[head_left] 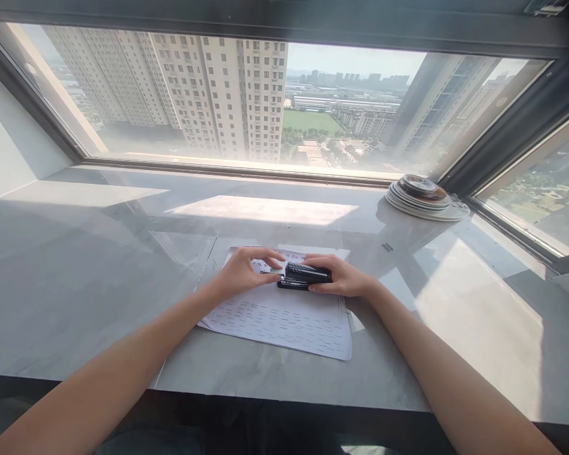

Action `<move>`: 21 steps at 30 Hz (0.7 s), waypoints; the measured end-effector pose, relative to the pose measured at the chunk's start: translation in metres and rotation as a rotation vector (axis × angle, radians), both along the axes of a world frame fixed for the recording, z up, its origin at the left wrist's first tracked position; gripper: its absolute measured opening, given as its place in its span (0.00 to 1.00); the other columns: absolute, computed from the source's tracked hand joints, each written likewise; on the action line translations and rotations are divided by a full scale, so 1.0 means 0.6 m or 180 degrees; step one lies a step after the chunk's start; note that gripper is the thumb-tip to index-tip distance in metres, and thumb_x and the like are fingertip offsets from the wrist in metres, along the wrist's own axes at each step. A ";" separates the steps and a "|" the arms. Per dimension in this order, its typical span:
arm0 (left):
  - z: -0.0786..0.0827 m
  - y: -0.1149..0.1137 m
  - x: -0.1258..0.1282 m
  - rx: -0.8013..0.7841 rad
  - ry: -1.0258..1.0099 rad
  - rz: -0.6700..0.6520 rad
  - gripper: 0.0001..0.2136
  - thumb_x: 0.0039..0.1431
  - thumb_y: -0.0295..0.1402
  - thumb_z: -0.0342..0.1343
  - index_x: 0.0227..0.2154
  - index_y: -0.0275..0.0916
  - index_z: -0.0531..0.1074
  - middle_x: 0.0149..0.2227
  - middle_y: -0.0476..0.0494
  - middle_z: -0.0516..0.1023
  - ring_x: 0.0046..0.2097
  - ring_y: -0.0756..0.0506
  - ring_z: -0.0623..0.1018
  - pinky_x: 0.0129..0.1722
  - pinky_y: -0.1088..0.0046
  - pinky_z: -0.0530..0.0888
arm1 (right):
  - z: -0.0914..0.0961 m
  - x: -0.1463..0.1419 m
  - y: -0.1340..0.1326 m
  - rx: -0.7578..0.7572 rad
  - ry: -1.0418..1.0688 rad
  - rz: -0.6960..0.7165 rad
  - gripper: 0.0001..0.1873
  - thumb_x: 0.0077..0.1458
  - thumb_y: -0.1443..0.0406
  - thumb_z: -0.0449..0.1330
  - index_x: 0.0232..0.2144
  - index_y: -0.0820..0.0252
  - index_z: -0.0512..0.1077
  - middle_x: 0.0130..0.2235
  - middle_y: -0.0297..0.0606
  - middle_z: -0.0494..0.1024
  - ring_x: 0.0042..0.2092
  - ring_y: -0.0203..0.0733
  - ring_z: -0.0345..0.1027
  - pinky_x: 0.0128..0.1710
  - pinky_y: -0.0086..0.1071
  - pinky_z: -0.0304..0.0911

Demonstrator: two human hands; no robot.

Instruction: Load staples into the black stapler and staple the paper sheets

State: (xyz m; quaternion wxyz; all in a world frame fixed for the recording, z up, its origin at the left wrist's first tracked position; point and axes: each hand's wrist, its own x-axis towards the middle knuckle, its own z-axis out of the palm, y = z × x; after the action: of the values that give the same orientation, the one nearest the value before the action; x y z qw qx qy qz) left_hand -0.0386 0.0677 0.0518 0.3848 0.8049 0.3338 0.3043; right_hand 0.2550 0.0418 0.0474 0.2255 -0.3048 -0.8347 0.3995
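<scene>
A black stapler (pixel 304 277) lies on a stack of printed white sheets (pixel 284 319) on the grey marble sill. My right hand (pixel 341 278) wraps its fingers around the stapler's right end. My left hand (pixel 246 272) rests on the paper just left of the stapler, fingers curled, their tips touching the stapler's front end and the sheets under it.
A stack of patterned plates (pixel 426 197) stands at the back right by the window frame. A small dark object (pixel 387 247) lies on the sill to the right of the paper. The marble sill (pixel 99 265) runs wide to the left; its front edge is near me.
</scene>
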 end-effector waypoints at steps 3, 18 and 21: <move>-0.003 0.004 0.000 -0.0052 0.0098 -0.0025 0.18 0.53 0.42 0.71 0.46 0.44 0.82 0.39 0.44 0.86 0.45 0.40 0.84 0.46 0.62 0.80 | 0.001 -0.001 0.000 0.0021 0.0034 0.0023 0.16 0.62 0.58 0.64 0.49 0.60 0.75 0.42 0.39 0.75 0.40 0.42 0.68 0.39 0.32 0.63; -0.005 0.007 0.000 -0.0211 0.0141 -0.0176 0.15 0.52 0.36 0.72 0.43 0.44 0.82 0.38 0.46 0.86 0.46 0.41 0.85 0.56 0.58 0.76 | 0.001 -0.001 0.001 -0.0013 0.0024 0.0017 0.15 0.62 0.59 0.64 0.49 0.59 0.75 0.40 0.37 0.73 0.40 0.40 0.67 0.39 0.32 0.62; -0.005 0.007 0.000 -0.0238 0.0165 -0.0151 0.14 0.52 0.36 0.72 0.42 0.44 0.82 0.38 0.46 0.86 0.46 0.41 0.85 0.56 0.58 0.76 | 0.002 -0.001 0.000 -0.0035 0.0016 0.0019 0.14 0.62 0.59 0.64 0.48 0.59 0.75 0.41 0.37 0.73 0.39 0.40 0.67 0.39 0.31 0.62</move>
State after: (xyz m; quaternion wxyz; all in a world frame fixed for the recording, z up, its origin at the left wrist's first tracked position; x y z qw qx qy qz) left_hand -0.0387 0.0721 0.0489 0.4129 0.8053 0.3356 0.2614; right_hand 0.2544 0.0421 0.0483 0.2247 -0.3025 -0.8328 0.4056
